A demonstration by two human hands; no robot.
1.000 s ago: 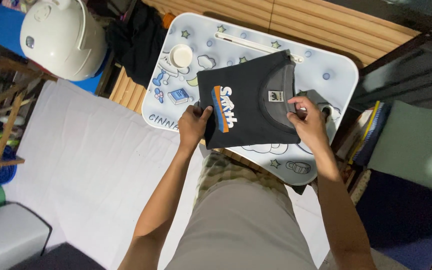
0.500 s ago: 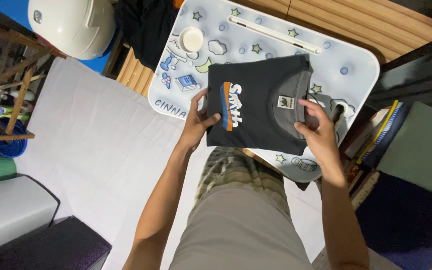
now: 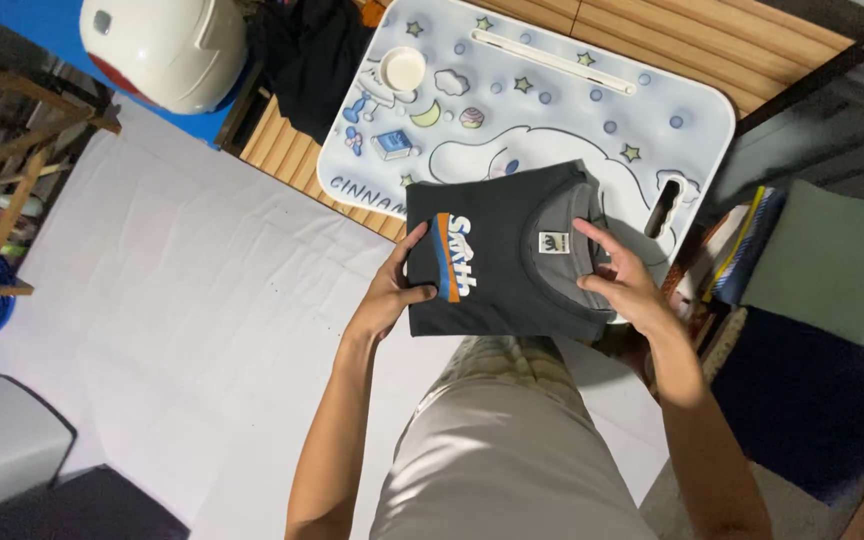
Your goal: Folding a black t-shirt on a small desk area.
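Hands, two of them, hold one folded T-shirt (image 3: 507, 255) between them, over the near edge of a small lap table (image 3: 697, 120). The left hand (image 3: 392, 290) grips the shirt's left edge, thumb laid on top beside the orange, blue and white print, the other fingers tucked underneath. The right hand (image 3: 622, 280) grips the right edge at the collar, thumb and fingertips pressed on the grey inner neckband just beside the small square label (image 3: 552, 243). Both hands are closed on the cloth.

The shirt is dark, soft cotton, folded into a neat, roughly square packet with the round neckline facing up. Half of it overlaps the table; the nearer half hangs over the person's lap.

The table is one smooth, hard, pale blue board with rounded corners, printed with cartoon stars, clouds and a rabbit-like figure; it has one round cup recess (image 3: 403, 68), one long slot along the far side and one oval handle hole (image 3: 662, 208). It rests on slatted wood (image 3: 652, 40). One white, lightly creased sheet (image 3: 182, 300) covers the floor to the left, and one rounded white rice cooker (image 3: 167, 45) stands at the upper left.
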